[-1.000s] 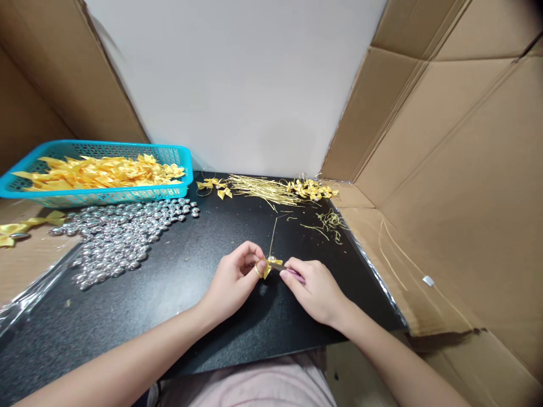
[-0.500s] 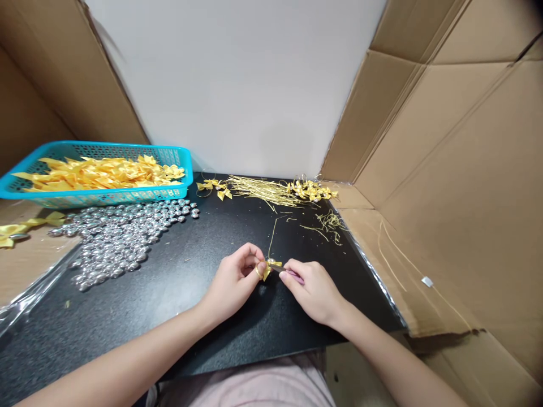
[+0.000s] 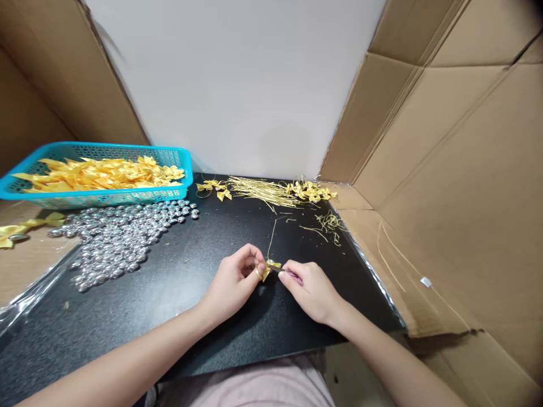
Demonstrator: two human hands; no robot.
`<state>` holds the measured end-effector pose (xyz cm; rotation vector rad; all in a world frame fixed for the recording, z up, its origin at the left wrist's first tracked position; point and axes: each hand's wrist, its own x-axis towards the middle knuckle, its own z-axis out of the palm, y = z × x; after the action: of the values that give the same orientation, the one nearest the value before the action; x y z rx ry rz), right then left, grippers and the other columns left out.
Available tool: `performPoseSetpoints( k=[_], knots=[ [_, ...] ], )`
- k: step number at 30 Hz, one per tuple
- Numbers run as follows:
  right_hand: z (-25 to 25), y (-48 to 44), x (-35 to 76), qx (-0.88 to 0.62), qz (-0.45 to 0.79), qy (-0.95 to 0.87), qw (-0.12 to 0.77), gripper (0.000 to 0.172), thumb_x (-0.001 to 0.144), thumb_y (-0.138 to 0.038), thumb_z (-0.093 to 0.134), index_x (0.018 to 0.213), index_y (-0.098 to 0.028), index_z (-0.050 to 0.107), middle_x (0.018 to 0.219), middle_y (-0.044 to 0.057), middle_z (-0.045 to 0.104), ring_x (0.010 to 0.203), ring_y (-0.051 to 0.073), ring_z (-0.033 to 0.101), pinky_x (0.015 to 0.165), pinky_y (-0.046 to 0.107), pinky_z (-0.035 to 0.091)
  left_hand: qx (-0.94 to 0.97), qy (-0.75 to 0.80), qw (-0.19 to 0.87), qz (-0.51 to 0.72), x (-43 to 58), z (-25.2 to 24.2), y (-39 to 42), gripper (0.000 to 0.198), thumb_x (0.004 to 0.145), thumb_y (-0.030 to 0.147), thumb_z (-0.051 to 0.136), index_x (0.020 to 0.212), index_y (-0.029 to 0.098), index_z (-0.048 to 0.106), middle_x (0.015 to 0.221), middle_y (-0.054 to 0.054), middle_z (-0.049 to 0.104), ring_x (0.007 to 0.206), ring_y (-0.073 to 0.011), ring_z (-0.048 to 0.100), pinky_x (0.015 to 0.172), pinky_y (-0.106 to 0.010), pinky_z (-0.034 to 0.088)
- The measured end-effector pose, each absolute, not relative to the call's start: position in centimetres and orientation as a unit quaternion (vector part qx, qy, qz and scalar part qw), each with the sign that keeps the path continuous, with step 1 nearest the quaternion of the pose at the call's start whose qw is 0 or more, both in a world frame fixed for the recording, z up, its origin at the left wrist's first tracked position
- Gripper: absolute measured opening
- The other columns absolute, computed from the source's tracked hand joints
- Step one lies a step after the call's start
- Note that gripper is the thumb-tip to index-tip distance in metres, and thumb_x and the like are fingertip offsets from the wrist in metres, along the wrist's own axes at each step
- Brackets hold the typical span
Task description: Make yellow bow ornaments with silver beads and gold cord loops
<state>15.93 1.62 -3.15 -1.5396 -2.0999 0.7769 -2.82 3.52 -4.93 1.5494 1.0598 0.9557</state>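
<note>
My left hand (image 3: 235, 281) pinches a small yellow ribbon bow (image 3: 268, 268) with a silver bead at its middle, just above the black mat (image 3: 182, 316). A thin gold cord (image 3: 272, 237) runs up from the bow toward the back. My right hand (image 3: 311, 291) is closed, fingertips touching the bow from the right, with a small pink thing under the fingers that I cannot make out.
A teal basket (image 3: 102, 169) of yellow ribbon pieces stands at the back left. Several silver beads (image 3: 116, 234) lie spread in front of it. Gold cords (image 3: 263, 191) and finished bows (image 3: 311, 190) lie at the mat's far edge. Cardboard walls (image 3: 445, 169) enclose both sides.
</note>
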Motion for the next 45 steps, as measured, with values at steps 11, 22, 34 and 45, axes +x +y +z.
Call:
performPoseSetpoints(
  k=[11,22,34,45],
  knots=[
    [-3.2,1.6,15.9,-0.552,0.290,-0.750,0.219,0.029,0.090,-0.033,0.046,0.064,-0.020,0.043,0.054,-0.005,0.041,0.051,0.010,0.038,0.054,0.023,0.024,0.645,0.440,0.486,0.392,-2.8,-5.0,3.5,0.013,0.086,0.029,0.055,0.080,0.019,0.047,0.066,0.002,0.058,0.061,-0.0115,0.050,0.057,-0.021,0.037],
    [-3.3,1.9,16.1,-0.545,0.295,-0.743,0.252,0.027,0.092,-0.033,0.045,0.069,-0.020,0.051,0.055,-0.005,0.043,0.051,0.010,0.041,0.054,0.023,0.027,0.647,0.442,0.479,0.396,-2.9,-5.0,3.5,0.013,0.086,0.029,0.055,0.080,0.020,0.047,0.067,0.002,0.060,0.062,-0.0122,0.052,0.059,-0.022,0.039],
    [-3.7,3.4,18.3,-0.559,0.164,-0.774,0.246,0.006,0.089,-0.026,0.054,0.088,-0.020,0.055,0.093,0.005,0.061,0.087,0.021,0.058,0.075,0.032,0.046,0.612,0.420,0.543,0.393,-5.6,-0.6,-0.2,0.017,0.084,0.034,0.063,0.083,0.017,0.060,0.071,-0.001,0.065,0.065,-0.0118,0.056,0.061,-0.020,0.043],
    [-6.5,5.0,18.5,-0.539,0.120,-0.779,0.297,0.013,0.086,-0.021,0.058,0.095,-0.017,0.067,0.090,0.008,0.059,0.091,0.024,0.052,0.082,0.041,0.045,0.502,0.441,0.619,0.413,-6.6,-0.3,-2.8,0.021,0.069,0.028,0.077,0.084,0.019,0.064,0.067,0.000,0.068,0.058,-0.0120,0.059,0.058,-0.021,0.048]
  ],
)
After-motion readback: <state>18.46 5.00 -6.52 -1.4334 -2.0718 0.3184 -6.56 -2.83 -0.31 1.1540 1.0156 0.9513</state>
